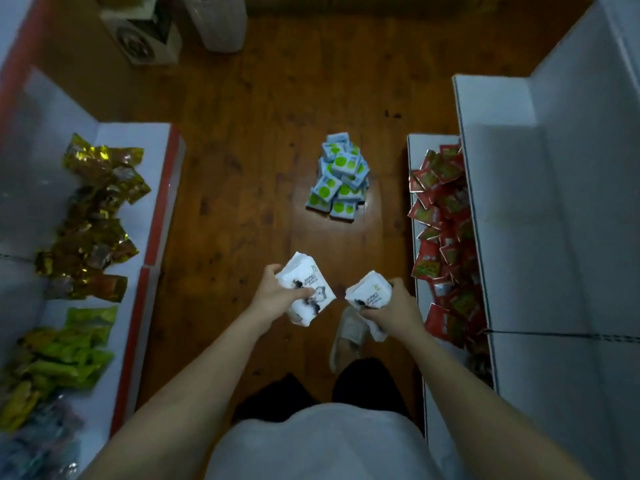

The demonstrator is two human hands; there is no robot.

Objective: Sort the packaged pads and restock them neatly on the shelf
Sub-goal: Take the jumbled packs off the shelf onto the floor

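**White packs in both hands, and plenty of ways to drop or mix them**

White plastic wrapping is slick, and you are carrying more than one pack per side. Your left hand (277, 295), just below the middle of the frame, has its fingers curled round a fanned bundle of white packs (306, 291); your right hand (391, 304) is clenched on a second bundle (369, 292), with another pack poking out beneath the palm. The two bundles sit near each other but apart, over the wooden floor (242, 150).

The loose lower packs look the likeliest to slide free if you swing or reach, judging by how they splay. One would land by your shoe (348, 336), which is right under the right hand, where you could tread on it.

The blue-and-green packs (339, 176) lie heaped on the floor in the centre of the frame, straight ahead. Step forward without looking and you may kick the heap apart.

Sorting could also go astray: the shelf on the right (414, 216) is already crowded with red sachets (441, 216), and the shelf on the left (152, 188) holds gold packets (100, 188) and green packets (72, 344). Set the white packs among those and the kinds get muddled. I cannot tell from here which shelf is meant for them.
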